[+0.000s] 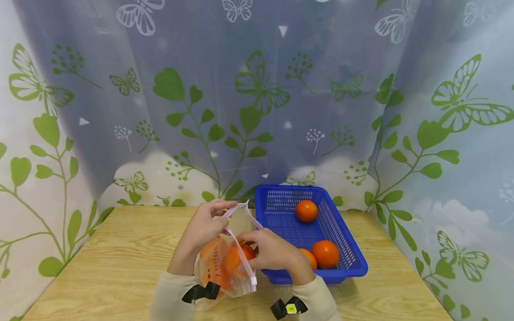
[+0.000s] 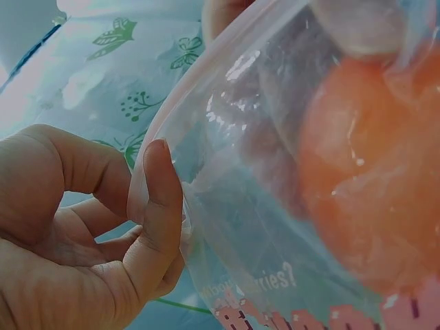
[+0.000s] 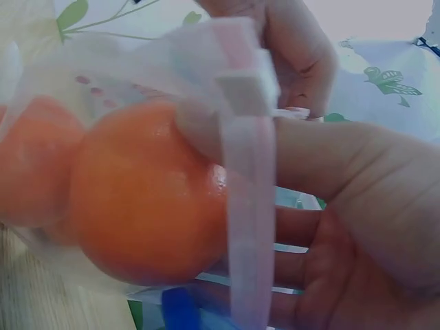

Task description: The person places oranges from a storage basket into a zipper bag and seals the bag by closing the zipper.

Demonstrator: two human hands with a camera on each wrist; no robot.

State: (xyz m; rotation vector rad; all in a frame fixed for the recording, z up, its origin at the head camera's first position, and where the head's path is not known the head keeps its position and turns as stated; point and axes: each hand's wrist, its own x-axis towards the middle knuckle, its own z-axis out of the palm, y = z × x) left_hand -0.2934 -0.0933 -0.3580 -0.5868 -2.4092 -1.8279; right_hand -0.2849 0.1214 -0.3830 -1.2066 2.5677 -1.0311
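A clear zip bag (image 1: 209, 274) with pink printing and a pale pink zip edge stands at the table's front, several orange fruits inside. The left hand (image 1: 206, 227) pinches the bag's rim between thumb and fingers; in the left wrist view that hand (image 2: 89, 220) holds the edge at the bag's side. Reaching in at the bag's mouth, the right hand (image 1: 273, 252) grips an orange fruit (image 1: 239, 257). From the right wrist, the fruit (image 3: 148, 196) lies against the thumb of the right hand (image 3: 371, 199), behind the white slider (image 3: 246, 93); its fingers are partly hidden.
Right of the bag sits a blue plastic basket (image 1: 345, 236). It holds an orange fruit (image 1: 307, 211) near the back and two near the front, one (image 1: 325, 254) partly beside the other. The wooden table (image 1: 120, 249) extends left; a patterned curtain (image 1: 217, 89) hangs behind.
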